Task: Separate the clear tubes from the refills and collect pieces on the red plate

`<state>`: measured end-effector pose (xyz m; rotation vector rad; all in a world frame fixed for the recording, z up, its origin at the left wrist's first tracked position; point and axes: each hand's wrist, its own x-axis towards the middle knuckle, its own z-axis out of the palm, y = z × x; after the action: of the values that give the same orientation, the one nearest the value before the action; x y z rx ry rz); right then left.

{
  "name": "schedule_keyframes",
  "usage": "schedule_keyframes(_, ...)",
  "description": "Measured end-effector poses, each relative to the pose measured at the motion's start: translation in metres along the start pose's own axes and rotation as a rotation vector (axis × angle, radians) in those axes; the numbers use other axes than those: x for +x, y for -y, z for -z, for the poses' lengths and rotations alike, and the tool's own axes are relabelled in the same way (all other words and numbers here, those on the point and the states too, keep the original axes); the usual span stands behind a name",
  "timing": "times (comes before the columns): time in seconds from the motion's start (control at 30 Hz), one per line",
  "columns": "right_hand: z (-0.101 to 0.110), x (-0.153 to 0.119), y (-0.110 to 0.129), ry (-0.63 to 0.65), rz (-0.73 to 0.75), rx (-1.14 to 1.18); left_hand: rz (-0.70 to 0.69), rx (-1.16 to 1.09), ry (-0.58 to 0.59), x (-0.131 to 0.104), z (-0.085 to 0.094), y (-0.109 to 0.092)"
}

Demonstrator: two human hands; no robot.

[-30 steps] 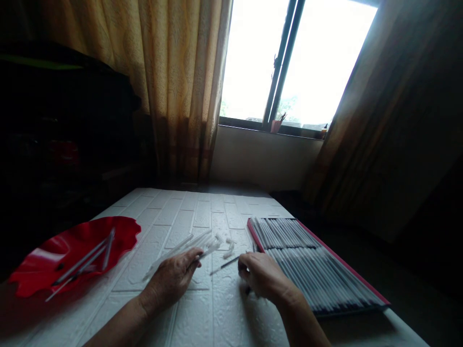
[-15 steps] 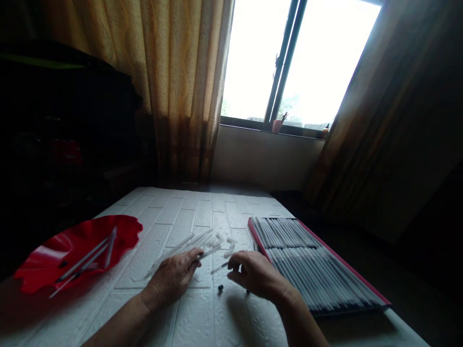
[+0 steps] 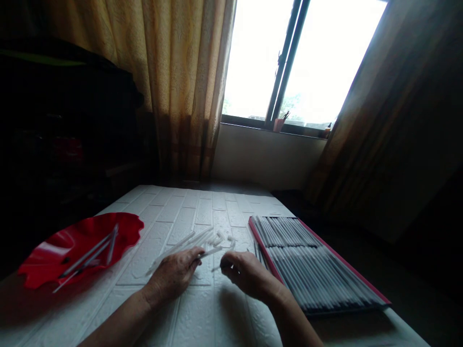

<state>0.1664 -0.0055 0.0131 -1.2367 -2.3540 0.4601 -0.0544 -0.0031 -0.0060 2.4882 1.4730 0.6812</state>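
Note:
My left hand (image 3: 177, 272) is closed in a pinch on a translucent white plastic tube (image 3: 211, 251), which points to the right. Just across from it, my right hand (image 3: 240, 272) has its thumb and fingers pressed together. A thin pale stick (image 3: 216, 269) pokes out from those fingertips; the rest of it is hidden by them. Behind both hands lies a loose pile of clear tubes (image 3: 186, 239), with short white plastic pieces (image 3: 230, 239) at its right end. The two hands are apart, low over the white table.
A red wavy-rimmed bowl (image 3: 123, 222) with several pen-like sticks stands at left. To the right, a red-edged box (image 3: 255, 231) holds tight rows of grey-white sticks (image 3: 311, 274), and a few dark thin sticks (image 3: 259, 253) lie along its left side. The white brick-patterned tabletop (image 3: 195, 313) is beneath.
My right hand has moved slightly left, closer to the left hand. Two small black pieces seen below it are gone from there. A dark spot now shows in the red bowl.

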Motion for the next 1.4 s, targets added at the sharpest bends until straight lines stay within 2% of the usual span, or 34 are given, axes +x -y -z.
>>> schedule_keyframes(0.13, 0.005, 0.002, -0.012, -0.215, -0.011, 0.133, -0.015, 0.011, -0.017, -0.001, -0.002, 0.001)
schedule_keyframes(0.27, 0.007, 0.004, -0.015, -0.33, 0.021, 0.224, -0.032, 0.007, -0.037, 0.0, -0.006, 0.004)
schedule_keyframes(0.53, 0.001, 0.006, -0.012, -0.309, 0.071, 0.218, -0.048, -0.008, -0.056, -0.001, -0.006, 0.004)
schedule_keyframes(0.83, 0.001, 0.006, -0.009, -0.319, 0.093, 0.183, -0.043, 0.001, -0.022, 0.0, -0.004, 0.001)
schedule_keyframes(1.1, 0.003, 0.006, -0.007, -0.309, 0.07, 0.145, -0.04, -0.035, -0.067, -0.001, -0.006, 0.003)
schedule_keyframes(1.4, -0.003, 0.007, -0.009, -0.313, 0.114, 0.153, -0.052, 0.042, -0.03, -0.001, -0.007, 0.004)
